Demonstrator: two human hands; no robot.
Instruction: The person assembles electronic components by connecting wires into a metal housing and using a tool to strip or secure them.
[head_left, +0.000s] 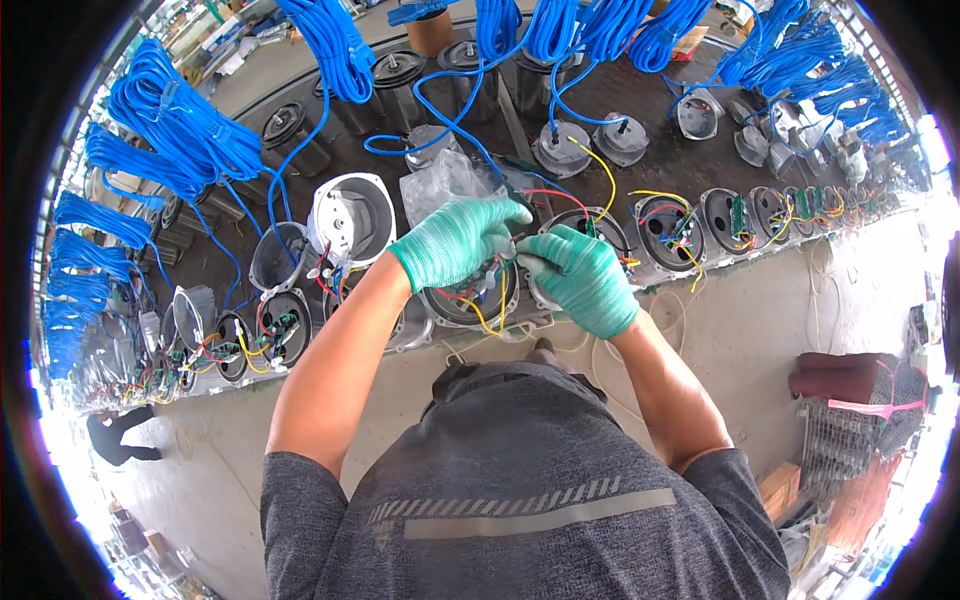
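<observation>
Both my hands wear green gloves and meet above the row of round metal motor housings. The fingers of my left hand (460,240) are closed around thin wires, its index finger reaching to the right. My right hand (585,278) pinches the wires' ends from the other side; the exact joint is hidden between the fingertips. Red and yellow wires (502,290) hang from there into an open motor housing (460,308) below. A blue cable (480,150) runs down toward my left hand. Next to my left wrist stands an empty grey metal cylinder (365,225).
Coiled blue cables (185,125) hang and lie along the far side. Dark motor bodies (400,85) and round grey end caps (562,150) stand behind my hands. Wired housings (670,232) line the bench edge. A distant person (120,435) is at the left.
</observation>
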